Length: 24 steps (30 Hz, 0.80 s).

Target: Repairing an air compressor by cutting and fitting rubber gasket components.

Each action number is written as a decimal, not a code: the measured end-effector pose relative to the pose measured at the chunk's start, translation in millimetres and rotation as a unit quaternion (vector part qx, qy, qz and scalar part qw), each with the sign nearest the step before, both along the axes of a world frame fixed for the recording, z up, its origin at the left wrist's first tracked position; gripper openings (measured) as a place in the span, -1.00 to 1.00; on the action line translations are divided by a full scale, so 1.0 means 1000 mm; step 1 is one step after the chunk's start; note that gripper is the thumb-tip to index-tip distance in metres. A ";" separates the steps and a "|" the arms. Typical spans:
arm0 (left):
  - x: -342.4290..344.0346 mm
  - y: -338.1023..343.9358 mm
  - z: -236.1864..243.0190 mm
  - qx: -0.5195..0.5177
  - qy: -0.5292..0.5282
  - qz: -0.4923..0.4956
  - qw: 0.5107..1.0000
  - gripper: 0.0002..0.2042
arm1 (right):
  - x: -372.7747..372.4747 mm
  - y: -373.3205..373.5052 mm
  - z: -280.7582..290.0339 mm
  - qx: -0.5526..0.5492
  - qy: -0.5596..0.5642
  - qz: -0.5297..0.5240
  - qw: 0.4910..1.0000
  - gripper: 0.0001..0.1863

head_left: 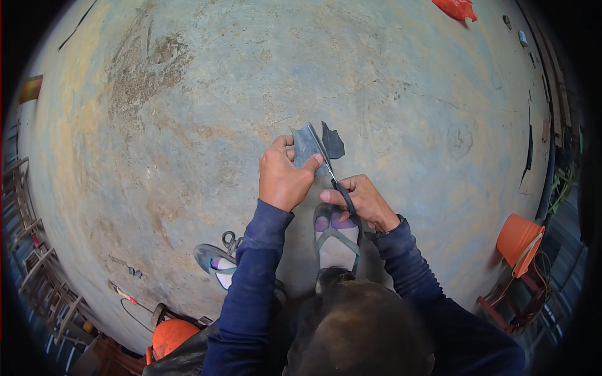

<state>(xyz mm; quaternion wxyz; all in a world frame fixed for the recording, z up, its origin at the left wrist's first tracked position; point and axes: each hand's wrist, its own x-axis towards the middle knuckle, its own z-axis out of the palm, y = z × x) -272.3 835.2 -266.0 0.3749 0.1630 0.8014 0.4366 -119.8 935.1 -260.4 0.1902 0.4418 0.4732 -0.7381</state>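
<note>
Fingers and thumb of my left hand (pixel 287 174) pinch a thin grey sheet (pixel 306 145) with an uneven upper edge. In my right hand (pixel 364 202) is a pair of scissors (pixel 342 193) with black handles. Their blades point up and left and lie along the right edge of the sheet. How far apart the blades are is hard to make out. Just right of the blade tips shows a dark, irregular scrap (pixel 333 141), apparently on the floor.
Below my hands are my feet in flip-flops (pixel 338 241). Dark loops like scissor handles (pixel 231 240) lie by the left foot. An orange bucket (pixel 519 243) stands right, an orange rounded object (pixel 172 338) lower left. A red plastic bag (pixel 456 9) lies far off on the concrete floor (pixel 207 81).
</note>
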 end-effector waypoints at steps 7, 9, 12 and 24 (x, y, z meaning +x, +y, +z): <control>0.008 0.004 0.003 0.017 -0.040 0.027 0.999 -0.55 | -0.007 0.002 0.008 -0.033 0.031 -0.012 0.999 -0.52; 0.010 0.004 0.001 0.012 -0.024 0.025 0.999 -0.54 | -0.006 0.002 0.004 -0.024 0.018 -0.002 1.000 -0.51; 0.011 -0.001 -0.016 0.016 -0.015 0.043 0.999 -0.54 | -0.006 0.005 0.001 -0.006 -0.005 0.020 1.000 -0.50; 0.020 0.002 -0.021 -0.038 0.033 -0.020 0.999 -0.66 | 0.003 0.005 0.000 -0.078 -0.038 0.002 0.996 -0.35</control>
